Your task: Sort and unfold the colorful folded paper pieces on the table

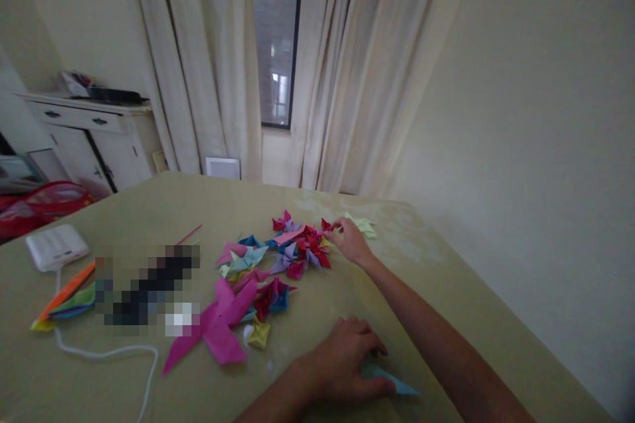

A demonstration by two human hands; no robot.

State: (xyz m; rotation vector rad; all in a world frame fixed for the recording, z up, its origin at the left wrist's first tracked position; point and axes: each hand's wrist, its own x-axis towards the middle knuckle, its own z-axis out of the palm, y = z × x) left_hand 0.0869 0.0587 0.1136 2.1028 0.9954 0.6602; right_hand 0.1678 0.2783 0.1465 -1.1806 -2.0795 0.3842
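Observation:
Close to me, my left hand [344, 358] lies curled over a light blue folded paper piece [401, 386], its thumb and fingers around it. The piece's pointed tip sticks out to the right; the rest is under the hand. Further off, my right hand [350, 241] reaches to the right edge of a pile of origami pieces [302, 248] in red, pink, purple and blue. Its fingertips are pinched together at a small piece there, partly hidden. A pale green folded paper [364, 226] lies just behind that hand. A large magenta paper flower [224, 317] lies left of my left hand.
A small yellow folded paper [258, 333] sits beside the flower. At the left are a white power bank [57, 248] with a white cable [112, 349], an orange-and-green pointed item [72, 297] and a blurred-out patch. A wall [536, 145] borders the table's right side.

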